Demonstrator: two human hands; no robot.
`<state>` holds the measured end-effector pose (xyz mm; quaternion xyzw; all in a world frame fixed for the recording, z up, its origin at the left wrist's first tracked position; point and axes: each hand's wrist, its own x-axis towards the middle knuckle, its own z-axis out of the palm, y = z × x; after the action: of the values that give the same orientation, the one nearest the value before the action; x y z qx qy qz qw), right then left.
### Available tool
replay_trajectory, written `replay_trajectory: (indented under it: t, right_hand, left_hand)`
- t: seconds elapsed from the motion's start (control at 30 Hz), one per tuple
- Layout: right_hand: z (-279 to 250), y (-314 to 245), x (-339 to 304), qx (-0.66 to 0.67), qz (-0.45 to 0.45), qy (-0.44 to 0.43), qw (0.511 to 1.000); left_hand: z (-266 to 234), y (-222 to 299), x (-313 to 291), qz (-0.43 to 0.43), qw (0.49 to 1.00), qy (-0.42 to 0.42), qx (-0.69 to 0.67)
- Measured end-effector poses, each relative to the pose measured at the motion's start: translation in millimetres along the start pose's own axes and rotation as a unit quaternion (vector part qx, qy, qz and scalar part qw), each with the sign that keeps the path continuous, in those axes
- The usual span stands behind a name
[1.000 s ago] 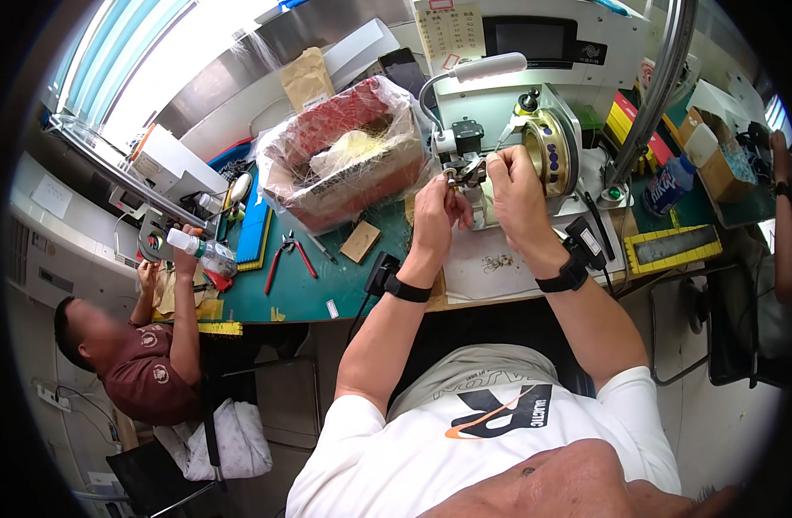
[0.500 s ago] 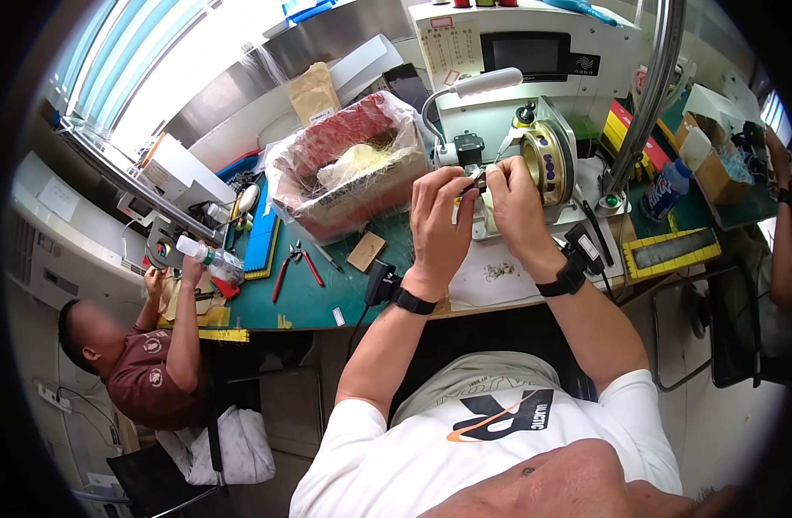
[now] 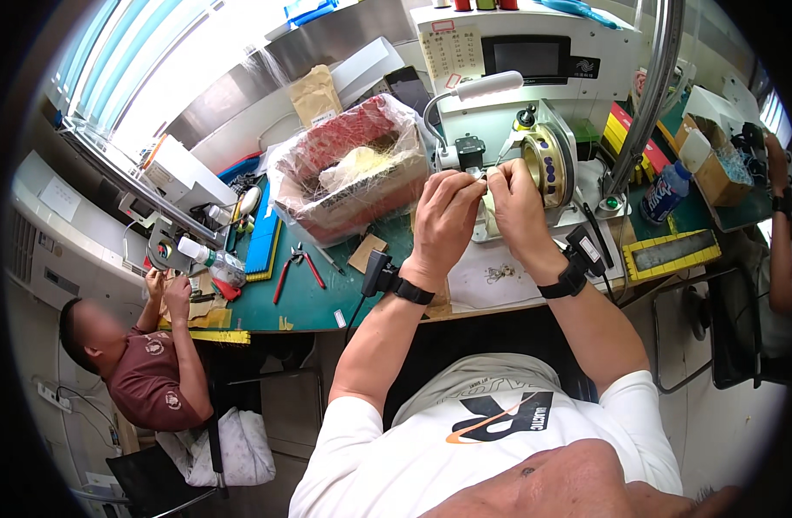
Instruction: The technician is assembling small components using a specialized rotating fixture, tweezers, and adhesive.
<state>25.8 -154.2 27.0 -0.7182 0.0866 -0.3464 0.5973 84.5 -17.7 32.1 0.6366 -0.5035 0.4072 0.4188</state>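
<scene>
Head view showed both hands raised at the winding machine (image 3: 547,160), the landmark for everything here. Half a second earlier the left hand had been lower and nearer the person; now the left hand (image 3: 443,220) had come up level with the right hand (image 3: 517,207), so the two sets of fingertips nearly met just left of the machine's brass-coloured ring (image 3: 543,160). Both hands were curled, fingers pinched together on something small and pale between them; what it was could not be told. Each wrist wore one black band, two in all.

Left of the machine sat one open box (image 3: 353,173) wrapped in clear plastic, red inside with a pale bundle on top. Behind that box leaned one brown paper bag (image 3: 316,95). Above the machine stood a white cabinet (image 3: 517,60) with one dark screen and one pale label sheet with a small red tag. Right of the machine stood one plastic bottle (image 3: 664,192) with a blue label, and beyond it one open cardboard box (image 3: 715,164). In front of the bottle lay one yellow-edged tray (image 3: 672,253). Far left of the machine, on the green mat (image 3: 301,298), lay two pairs of pliers (image 3: 297,268), and a seated co-worker (image 3: 145,363) held both hands at the bench edge.
</scene>
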Motion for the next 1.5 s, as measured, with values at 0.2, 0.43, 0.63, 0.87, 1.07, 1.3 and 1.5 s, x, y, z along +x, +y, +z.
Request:
replay_trajectory:
  t: [0.2, 0.43, 0.63, 0.87, 1.07, 1.3, 1.5]
  right_hand:
    - [-2, -2, 1, -0.046, -0.026, -0.007, 0.999]
    - [-6, -4, 1, -0.043, -0.037, -0.024, 0.998]
    - [-6, -5, 1, -0.041, -0.031, -0.037, 0.998]
    - [-5, -1, 1, -0.035, -0.029, -0.029, 0.999]
    - [-6, 18, -9, 0.048, 0.016, -0.028, 0.998]
    - [0, 0, -8, 0.194, 0.078, -0.046, 0.977]
    - [-9, 2, -1, 0.151, 0.060, -0.075, 0.984]
  left_hand:
    - [1, -2, 1, -0.004, 1.000, -0.001, -0.007]
    - [-4, 4, -2, -0.050, 0.998, 0.021, -0.033]
    - [1, -2, -24, -0.308, 0.937, 0.100, -0.129]
    - [10, -15, -47, -0.506, 0.643, -0.007, -0.575]
    - [8, -23, -50, -0.498, 0.630, -0.029, -0.595]
    - [4, -27, -51, -0.508, 0.639, -0.059, -0.575]
    - [-2, -26, -41, -0.515, 0.622, -0.074, -0.585]
